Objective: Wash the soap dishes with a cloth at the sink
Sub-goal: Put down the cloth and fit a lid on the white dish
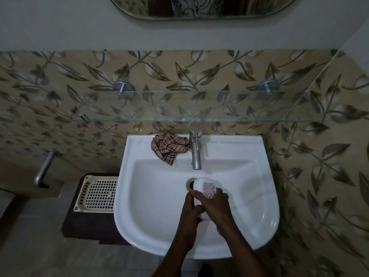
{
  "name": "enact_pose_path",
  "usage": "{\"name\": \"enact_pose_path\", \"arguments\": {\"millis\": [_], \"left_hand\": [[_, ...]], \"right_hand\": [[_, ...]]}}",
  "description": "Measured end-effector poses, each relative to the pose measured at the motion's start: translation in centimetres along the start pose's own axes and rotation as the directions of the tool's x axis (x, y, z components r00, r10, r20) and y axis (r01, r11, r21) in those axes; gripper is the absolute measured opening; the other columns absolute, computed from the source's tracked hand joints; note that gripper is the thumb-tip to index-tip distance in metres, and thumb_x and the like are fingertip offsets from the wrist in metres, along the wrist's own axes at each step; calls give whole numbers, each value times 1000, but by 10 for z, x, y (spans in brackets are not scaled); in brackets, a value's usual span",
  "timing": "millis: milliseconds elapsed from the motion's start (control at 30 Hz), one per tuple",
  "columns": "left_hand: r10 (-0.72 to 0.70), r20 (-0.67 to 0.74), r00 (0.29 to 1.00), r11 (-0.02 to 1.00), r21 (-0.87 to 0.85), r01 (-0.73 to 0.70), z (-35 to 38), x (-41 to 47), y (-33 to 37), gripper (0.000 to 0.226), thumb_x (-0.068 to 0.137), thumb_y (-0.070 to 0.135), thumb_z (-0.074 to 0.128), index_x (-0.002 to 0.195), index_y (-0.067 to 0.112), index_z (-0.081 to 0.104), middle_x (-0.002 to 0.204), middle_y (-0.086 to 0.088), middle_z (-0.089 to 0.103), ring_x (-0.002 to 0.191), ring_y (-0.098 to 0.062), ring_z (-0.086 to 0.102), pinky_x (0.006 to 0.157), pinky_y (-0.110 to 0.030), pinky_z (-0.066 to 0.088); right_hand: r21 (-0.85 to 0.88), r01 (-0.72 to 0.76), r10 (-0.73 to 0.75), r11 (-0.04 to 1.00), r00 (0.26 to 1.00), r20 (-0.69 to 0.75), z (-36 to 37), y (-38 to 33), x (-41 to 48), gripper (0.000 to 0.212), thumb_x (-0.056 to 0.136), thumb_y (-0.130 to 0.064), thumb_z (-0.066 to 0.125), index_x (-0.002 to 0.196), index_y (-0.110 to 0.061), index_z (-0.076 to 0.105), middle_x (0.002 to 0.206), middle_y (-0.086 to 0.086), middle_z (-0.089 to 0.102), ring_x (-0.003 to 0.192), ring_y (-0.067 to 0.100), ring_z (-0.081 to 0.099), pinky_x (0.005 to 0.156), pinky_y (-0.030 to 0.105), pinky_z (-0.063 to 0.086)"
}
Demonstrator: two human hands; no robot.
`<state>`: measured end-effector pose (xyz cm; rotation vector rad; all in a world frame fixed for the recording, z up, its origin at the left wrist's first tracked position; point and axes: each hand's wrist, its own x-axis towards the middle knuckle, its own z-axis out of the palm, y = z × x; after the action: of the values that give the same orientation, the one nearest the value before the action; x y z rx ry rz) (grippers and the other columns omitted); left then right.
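Note:
Both my hands hold a white oval soap dish (201,185) with a pink label over the basin of the white sink (259,196), just in front of the drain (191,183). My left hand (192,206) grips its left side with curled fingers. My right hand (216,204) wraps over its top and right side. A crumpled pink checked cloth (168,147) lies on the sink's back rim, left of the chrome tap (196,148). No water shows at the spout.
A cream plastic perforated tray (97,193) sits on a dark stand left of the sink. A glass shelf (199,105) runs along the leaf-patterned tiled wall above the tap. A metal lever (45,166) juts out at far left.

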<state>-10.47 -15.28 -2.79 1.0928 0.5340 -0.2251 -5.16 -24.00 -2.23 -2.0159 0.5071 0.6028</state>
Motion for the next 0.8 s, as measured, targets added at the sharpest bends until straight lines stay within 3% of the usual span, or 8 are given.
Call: {"name": "enact_pose_path", "arguments": {"millis": [67,133,267,400,500,567,700,800], "left_hand": [[5,-11,1000,983,-183,-7,-5,0,2,34,85,20,70,119,28,69,120,-12,71,105,-24,72,80,-47,59],[-4,-53,999,951,-308,-13,-8,2,5,63,76,36,78,134,22,58,125,-12,70,114,-31,67,87,-48,56],[-187,0,982,892,-418,170,0,16,17,67,92,49,44,136,0,52,131,-25,63,124,-38,57,96,-44,55],[-125,92,988,878,-454,153,0,21,25,107,56,60,85,135,-2,51,129,-27,58,121,-39,56,105,-50,44],[-118,138,983,873,-458,169,-7,22,24,119,39,60,92,134,0,52,132,-27,57,122,-40,55,102,-50,47],[-130,132,983,869,-462,177,-14,22,23,114,48,58,90,137,0,50,133,-27,57,124,-41,54,103,-50,45],[-157,118,981,856,-480,195,-27,23,16,64,94,33,52,146,-3,41,132,-26,62,131,-43,50,111,-54,38],[-87,99,991,866,-485,124,-30,19,22,94,69,33,86,144,-3,42,139,-28,54,135,-45,45,117,-57,27]], "right_hand": [[-40,42,-43,998,999,-24,0,-6,5,91,54,-56,77,129,-16,44,115,6,52,99,23,56,84,38,55],[-9,59,-59,998,998,-10,-2,-7,9,87,60,-50,77,132,-17,41,121,6,56,103,24,57,87,38,54],[53,83,-85,995,996,36,8,-14,3,88,62,-55,75,133,-22,34,123,6,57,101,24,58,80,30,48],[30,140,-139,990,990,-20,16,-16,5,79,70,-51,72,134,-21,38,126,8,49,99,21,53,77,30,45],[4,163,-163,987,986,-27,16,-13,5,78,73,-52,70,138,-19,41,128,9,46,102,21,51,78,30,44],[-21,190,-191,981,981,-33,16,-11,3,77,74,-53,70,138,-18,45,128,10,49,111,25,55,85,34,49],[-49,227,-229,973,973,-37,14,-10,-1,81,74,-59,69,140,-18,45,134,11,54,120,28,54,99,41,48],[-36,261,-262,965,964,-36,13,-13,-3,84,75,-61,68,144,-22,39,141,8,52,125,26,53,101,39,46]]}}
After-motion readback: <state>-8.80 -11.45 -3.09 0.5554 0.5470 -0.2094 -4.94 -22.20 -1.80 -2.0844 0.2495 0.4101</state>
